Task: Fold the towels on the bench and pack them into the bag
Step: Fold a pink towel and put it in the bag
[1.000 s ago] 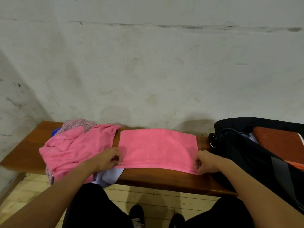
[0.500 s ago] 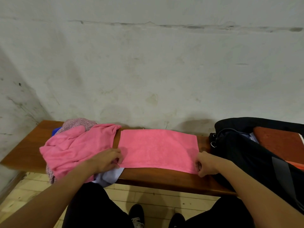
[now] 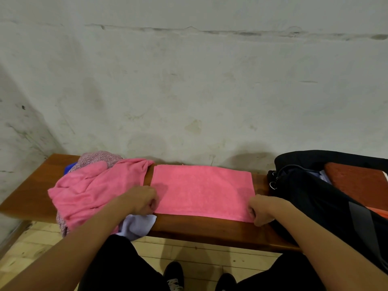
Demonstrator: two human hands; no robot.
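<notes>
Both hands are down on the wooden worktop [image 3: 210, 227] now, one at each near corner of the flat pink towel [image 3: 201, 190]. The left hand [image 3: 142, 199] has its fingers curled in and pinches the towel's near left corner; the right hand [image 3: 262, 210] is curled the same way, clamped on the near right corner. The towel lies spread as a neat rectangle in the middle of the worktop, its far edge close to the pale, stained wall [image 3: 189, 80], its near edge just short of the worktop's front lip. To the left, a heap of unfolded towels: a crumpled pink towel [image 3: 92, 192] on top, a mottled mauve one [image 3: 100, 157] behind it, a scrap of blue [image 3: 70, 168] peeking out at the back, and a pale lilac cloth [image 3: 138, 225] hanging over the front edge beneath the left wrist. To the right, just beside the flat towel, sits the black bag [image 3: 315, 198], gaping wide, with a rust-brown folded towel [image 3: 354, 181] already lying inside. Below, black trousers and dark shoes [image 3: 174, 274] on a pale wooden floor [image 3: 31, 248].
</notes>
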